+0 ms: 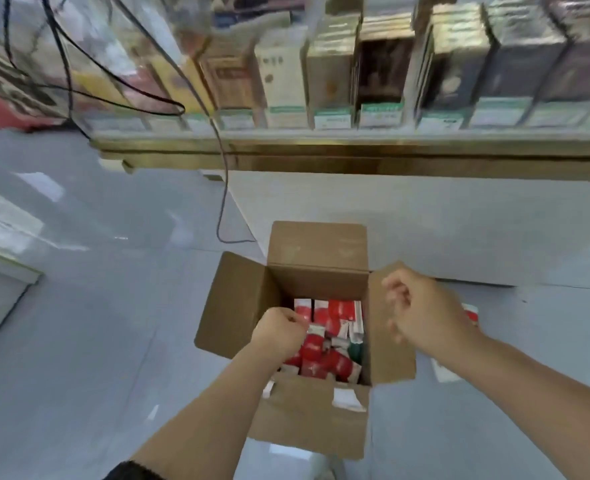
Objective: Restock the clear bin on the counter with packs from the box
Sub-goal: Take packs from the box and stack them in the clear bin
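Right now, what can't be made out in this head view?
Left hand: knuckles hide whether it pinches a red-and-white pack in the cardboard box.
Right hand: fingers motion-blurred.
Red-and-white item on floor: mostly behind that hand.
Clear bin: blurred, cut by top edge.

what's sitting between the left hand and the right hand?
Head view: red-and-white packs inside the open box, then the box's right flap, lie between the left hand and the right hand.

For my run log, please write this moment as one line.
stage: picking | box: open, on floor | left hand: pinches pack inside box | right hand: loosely curled, empty, above right flap
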